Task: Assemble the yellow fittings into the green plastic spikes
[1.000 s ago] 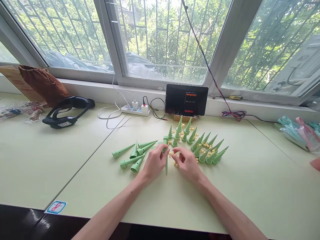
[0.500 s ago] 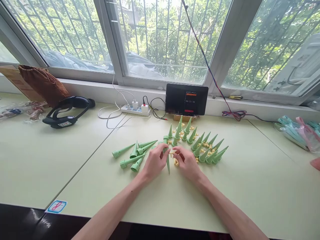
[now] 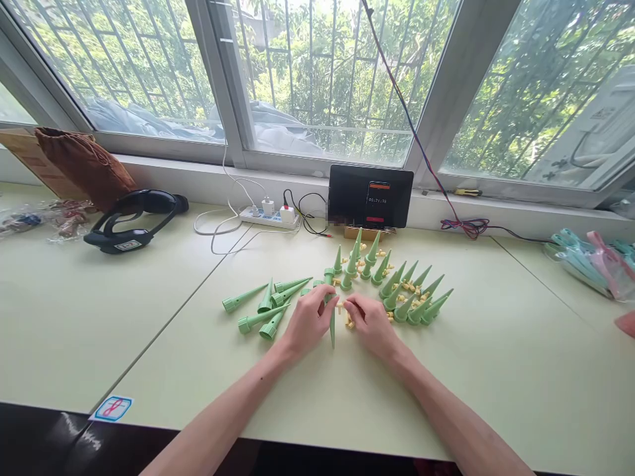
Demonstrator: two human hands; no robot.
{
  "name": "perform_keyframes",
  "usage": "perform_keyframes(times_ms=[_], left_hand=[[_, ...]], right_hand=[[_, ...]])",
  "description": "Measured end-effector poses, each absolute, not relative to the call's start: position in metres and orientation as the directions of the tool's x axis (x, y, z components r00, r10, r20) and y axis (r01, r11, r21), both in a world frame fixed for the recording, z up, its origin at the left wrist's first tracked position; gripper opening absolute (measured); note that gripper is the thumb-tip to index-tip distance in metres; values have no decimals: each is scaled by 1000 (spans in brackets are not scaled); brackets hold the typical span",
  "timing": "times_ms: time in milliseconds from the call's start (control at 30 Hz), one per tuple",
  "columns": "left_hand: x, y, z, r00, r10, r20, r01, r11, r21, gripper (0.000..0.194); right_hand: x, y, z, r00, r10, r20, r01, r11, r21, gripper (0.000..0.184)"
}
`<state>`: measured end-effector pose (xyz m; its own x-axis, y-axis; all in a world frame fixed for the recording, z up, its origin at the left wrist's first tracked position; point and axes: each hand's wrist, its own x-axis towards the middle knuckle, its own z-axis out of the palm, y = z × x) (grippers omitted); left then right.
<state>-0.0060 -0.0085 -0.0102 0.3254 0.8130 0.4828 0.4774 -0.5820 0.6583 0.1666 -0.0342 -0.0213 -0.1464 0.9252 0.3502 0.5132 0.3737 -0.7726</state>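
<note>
My left hand [image 3: 308,320] is closed around a green plant watering spike [image 3: 333,332], its point toward me. The fingers of my right hand [image 3: 371,322] pinch a small cream-yellow valve [image 3: 340,306] at the spike's side. Whether the valve is seated in the spike is hidden by my fingers. Left of my hands lies a loose group of green spikes [image 3: 258,320] without visible valves. To the right, several spikes [image 3: 429,309] stand point up, with yellow valves [image 3: 409,287] among them. A few more valves [image 3: 349,322] lie partly behind my right hand.
Behind the spikes, a tablet [image 3: 347,198] showing a timer leans on the sill. A power strip [image 3: 270,219] with cables is left of it. A black headset [image 3: 122,241] and brown pouch [image 3: 84,165] sit far left. Plastic-wrapped items [image 3: 585,261] and another person's hand [image 3: 626,324] are right.
The spike in my left hand has tilted slightly, its tip shifting a little left. My right fingers have shifted slightly at the valve. Everything else stays in place.
</note>
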Motion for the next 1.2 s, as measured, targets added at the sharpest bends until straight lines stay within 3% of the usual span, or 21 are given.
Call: perform_keyframes(times_ms=[267,533,867,1200], left_hand=[[-6,-8,-13,336,807,486,475,-591,652,14],[-6,-8,-11,320,818,478,489,-575,656,12],[-6,-11,-4,363,816,449,452,-576,681,11],[-7,-15,-3,488,786,380,467,-603,646,30]], right_hand=[[166,-33,-24,-143,922,361,539,378,-752,45],[164,-36,-17,-149,906,395,483,416,-771,21],[166,-35,-19,-146,909,391,503,408,-762,25],[168,-34,-22,-115,918,381,509,384,-771,30]])
